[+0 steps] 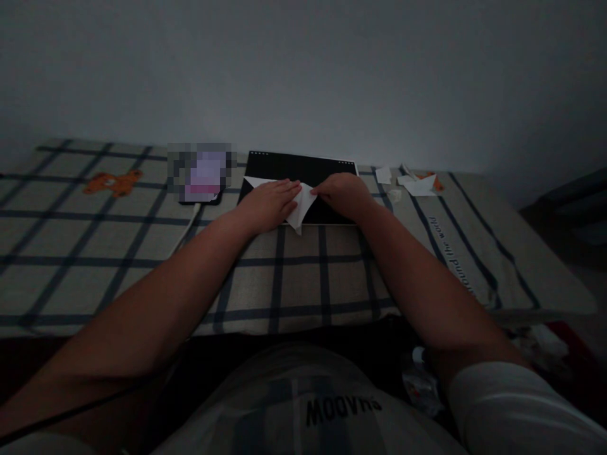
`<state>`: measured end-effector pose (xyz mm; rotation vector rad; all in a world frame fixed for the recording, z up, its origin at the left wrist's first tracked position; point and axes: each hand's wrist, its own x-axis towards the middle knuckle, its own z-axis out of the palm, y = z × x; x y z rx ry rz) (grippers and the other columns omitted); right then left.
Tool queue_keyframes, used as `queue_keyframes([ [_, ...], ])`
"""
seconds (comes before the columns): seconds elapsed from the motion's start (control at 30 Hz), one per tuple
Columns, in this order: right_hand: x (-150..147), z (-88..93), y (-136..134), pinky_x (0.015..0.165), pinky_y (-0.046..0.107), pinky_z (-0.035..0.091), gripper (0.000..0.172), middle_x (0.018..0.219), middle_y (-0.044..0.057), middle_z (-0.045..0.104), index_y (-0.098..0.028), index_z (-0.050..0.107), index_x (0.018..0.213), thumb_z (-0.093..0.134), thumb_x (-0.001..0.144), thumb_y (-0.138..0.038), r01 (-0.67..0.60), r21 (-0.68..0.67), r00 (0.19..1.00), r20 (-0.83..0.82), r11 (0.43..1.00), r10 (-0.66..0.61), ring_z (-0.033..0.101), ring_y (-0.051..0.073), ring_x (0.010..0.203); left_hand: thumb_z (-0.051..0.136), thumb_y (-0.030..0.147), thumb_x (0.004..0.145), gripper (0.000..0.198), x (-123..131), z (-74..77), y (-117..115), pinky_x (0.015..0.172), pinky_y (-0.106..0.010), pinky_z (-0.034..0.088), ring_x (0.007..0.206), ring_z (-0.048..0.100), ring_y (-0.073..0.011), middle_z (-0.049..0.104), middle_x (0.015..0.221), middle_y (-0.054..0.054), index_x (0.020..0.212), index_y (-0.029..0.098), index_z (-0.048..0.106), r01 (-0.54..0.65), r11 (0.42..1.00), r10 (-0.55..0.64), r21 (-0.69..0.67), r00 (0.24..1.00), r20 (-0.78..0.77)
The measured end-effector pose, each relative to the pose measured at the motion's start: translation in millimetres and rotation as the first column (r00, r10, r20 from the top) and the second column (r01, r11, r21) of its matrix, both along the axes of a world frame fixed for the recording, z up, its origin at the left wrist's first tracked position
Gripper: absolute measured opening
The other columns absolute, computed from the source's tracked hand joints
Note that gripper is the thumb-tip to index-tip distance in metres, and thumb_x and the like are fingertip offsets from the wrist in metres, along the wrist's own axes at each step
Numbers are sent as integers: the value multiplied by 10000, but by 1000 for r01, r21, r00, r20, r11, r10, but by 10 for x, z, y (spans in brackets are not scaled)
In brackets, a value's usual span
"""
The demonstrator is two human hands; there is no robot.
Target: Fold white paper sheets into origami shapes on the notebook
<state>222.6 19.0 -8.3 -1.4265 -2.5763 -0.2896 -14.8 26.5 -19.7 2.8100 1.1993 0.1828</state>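
Observation:
A folded white paper [300, 212] lies on a black board [303, 165], its lower tip reaching past the board's near edge. My left hand [269, 205] rests flat on the paper's left part, fingers stretched out to the right. At the paper's right corner, my right hand [345, 193] has its fingers drawn together, pinching the edge. The palm sides of both hands are hidden.
A phone [207, 174] with a white cable stands left of the board. Farther left is an orange bear shape [114, 182]. A folded paper boat [420, 185] and paper scraps [384, 175] lie right, on the checked tablecloth [303, 268].

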Motion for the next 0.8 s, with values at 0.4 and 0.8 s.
queue_keyframes([
  [0.4,84,-123,135,1017,467,582,387,1311,107,841,-216,857,1273,559,1040,-132,-66,5,982,-179,998,66,734,309,1217,351,361,1121,618,-16,5,24,1354,-465,364,1614,482,-295,521,1740,-121,1664,130,532,3,999,-2,49,1000,-17],
  [0.8,83,-127,134,977,393,547,366,1241,103,855,-210,865,1248,572,1042,-134,-79,-26,985,-157,997,74,733,273,1176,387,296,1082,565,103,35,-13,1145,-555,522,1398,599,-374,640,1572,-168,1565,145,638,-61,987,64,146,998,-14],
])
